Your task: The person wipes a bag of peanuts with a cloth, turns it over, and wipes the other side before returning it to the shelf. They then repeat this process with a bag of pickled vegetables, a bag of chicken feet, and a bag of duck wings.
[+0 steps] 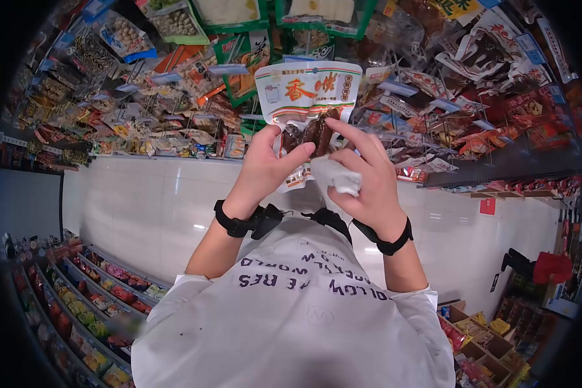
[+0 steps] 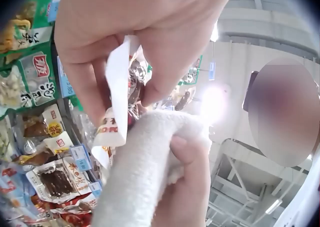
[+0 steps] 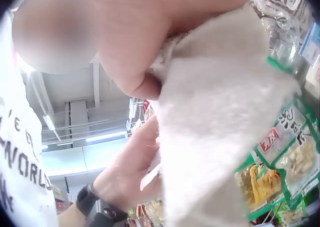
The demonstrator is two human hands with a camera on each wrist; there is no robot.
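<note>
Setting: you stand in a shop aisle, facing a rack (image 1: 174,97) hung with snack bags, arms raised in front of it.

Pack: a white snack pack (image 1: 307,87) with orange print and a clear window showing dark brown pieces. You hold it up just in front of the rack, level with its hanging bags.

Left hand: your left hand (image 1: 265,165) grasps the pack's lower part, thumb pressed on the front and fingers curled behind.

Right hand: your right hand (image 1: 362,178) is clenched round a bunched white cloth (image 1: 336,176), with the forefinger stretched up to touch the pack's front.

Cloth: it sits just below the pack, touching its lower edge in the left wrist view.

Axis: the pack's long axis runs up and down. Its printed header points up toward the rack's higher hooks, its bottom seal points down into your hands, and its front faces you.

Risk: your grip is only on the bottom, so the tall upper part could, I judge, fold or tip away from you.

Risk: rubbing hard with the cloth could push the pack out of the left thumb's hold.

Risk: held this near the rack, the top could catch on a hanging bag or price tag.
</note>
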